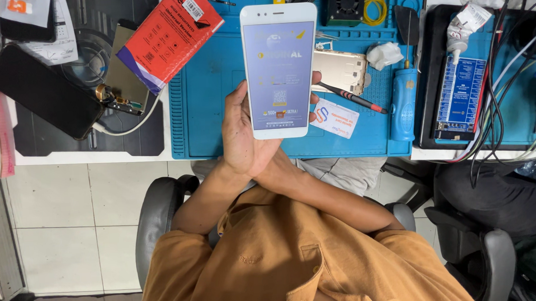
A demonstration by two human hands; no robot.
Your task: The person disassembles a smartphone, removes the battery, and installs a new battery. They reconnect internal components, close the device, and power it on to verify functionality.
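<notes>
- My left hand [243, 133] holds a white smartphone [280, 67] upright above the bench, with its lit lilac screen facing me
- The grip is a wrap: thumb along the phone's left edge, palm under its lower left corner, and fingertips [315, 77] curled round onto the right edge
- My right forearm [335, 195] crosses in from the right and runs under the left wrist; the right hand is hidden behind the left hand and the phone, so I cannot tell how its fingers are set
- The phone sits over the middle of a blue work mat [219, 110], clear of everything lying on it
- Just right of the phone, on the mat, lies a gold phone housing [342, 71], with a red and black screwdriver [355, 99] slanting below it
- A white card [335, 119] lies near the phone's lower right corner
- Further right stands a blue-handled tool [404, 104], and a crumpled white tissue [383, 54] lies just beyond the housing
- A red box [169, 35] overlaps the mat's upper left corner
- 1 black phone [43, 90] lies well apart at the far left on a dark mat [131, 140]
- A blue circuit board [461, 96] with a bundle of cables [498, 101] sits at the right
</notes>
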